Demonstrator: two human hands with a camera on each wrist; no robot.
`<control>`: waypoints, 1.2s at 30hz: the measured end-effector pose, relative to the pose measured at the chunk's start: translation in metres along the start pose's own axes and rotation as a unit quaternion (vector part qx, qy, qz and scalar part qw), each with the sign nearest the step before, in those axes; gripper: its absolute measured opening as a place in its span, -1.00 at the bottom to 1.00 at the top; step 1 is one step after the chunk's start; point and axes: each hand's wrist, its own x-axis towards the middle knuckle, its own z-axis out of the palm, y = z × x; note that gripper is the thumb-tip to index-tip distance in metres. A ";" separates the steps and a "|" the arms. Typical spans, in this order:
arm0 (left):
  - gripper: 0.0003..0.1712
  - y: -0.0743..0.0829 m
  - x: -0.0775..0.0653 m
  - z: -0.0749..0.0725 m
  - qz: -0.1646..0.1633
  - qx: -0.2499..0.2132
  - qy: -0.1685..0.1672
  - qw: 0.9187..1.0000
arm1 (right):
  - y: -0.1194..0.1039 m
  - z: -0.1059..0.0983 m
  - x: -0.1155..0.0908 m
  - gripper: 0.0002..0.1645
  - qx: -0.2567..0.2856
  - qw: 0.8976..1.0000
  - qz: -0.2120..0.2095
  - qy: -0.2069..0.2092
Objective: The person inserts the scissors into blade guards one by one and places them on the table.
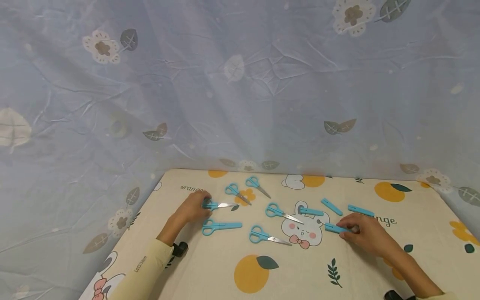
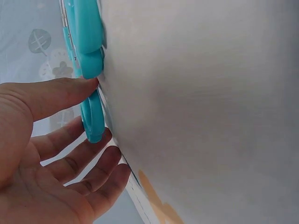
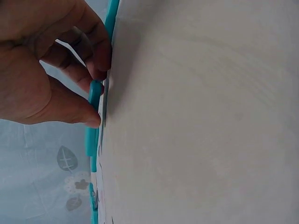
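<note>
At the left of the table my left hand (image 1: 196, 206) holds a pair of scissors (image 1: 226, 205) by its light-blue handles, thumb and index finger at the loop (image 2: 95, 119) in the left wrist view. The bare blades point right. Just in front lies another pair of scissors with a blue blade cover (image 1: 228, 226) over its blades. On the right, my right hand (image 1: 365, 233) pinches the near end of a loose blue blade cover (image 1: 333, 228) between thumb and fingers. In the right wrist view this cover (image 3: 93, 100) lies close along the tabletop.
Several uncovered scissors (image 1: 275, 210) lie between the hands, blades pointing right and toward me. More loose blade covers (image 1: 312, 211) lie beyond my right hand. The cream tablecloth (image 1: 210, 266) has printed oranges and a rabbit. A grey-blue patterned curtain (image 1: 240, 125) hangs behind the table.
</note>
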 end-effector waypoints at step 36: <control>-0.46 0.000 -0.006 -0.003 -0.049 -0.154 0.038 0.986 | 0.006 -0.001 -0.003 -0.43 0.212 0.966 0.144 -0.043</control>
